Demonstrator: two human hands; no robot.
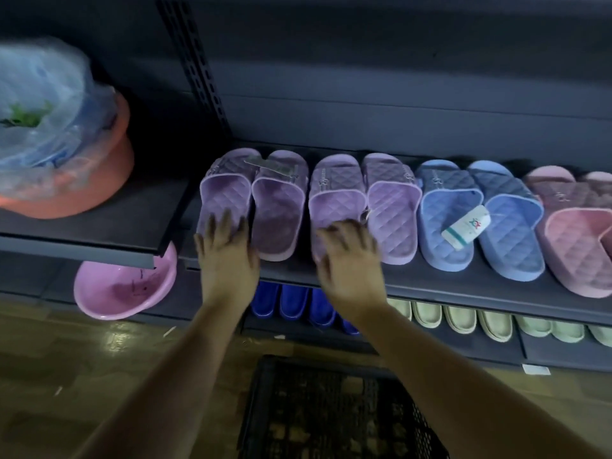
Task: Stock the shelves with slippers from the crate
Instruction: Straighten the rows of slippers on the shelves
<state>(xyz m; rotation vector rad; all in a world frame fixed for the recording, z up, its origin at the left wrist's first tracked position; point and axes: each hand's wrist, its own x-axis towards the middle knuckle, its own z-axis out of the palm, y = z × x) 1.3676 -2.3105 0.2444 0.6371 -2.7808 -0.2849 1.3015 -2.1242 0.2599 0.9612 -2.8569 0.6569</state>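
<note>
Lilac slippers (278,210) on shelf (430,281), heels under left grip (228,256), right grip (351,263)

Both arms extended forward. Left hand (228,256) palm down, fingers spread flat; right hand (351,263) likewise, slightly blurred.

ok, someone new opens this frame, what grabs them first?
The row of quilted slippers on the middle shelf: two purple pairs, a blue pair, a pink pair at right. Both hands rest at its left end, the left hand on the first purple slipper, the right hand on the third. A black crate sits on the floor below.
</note>
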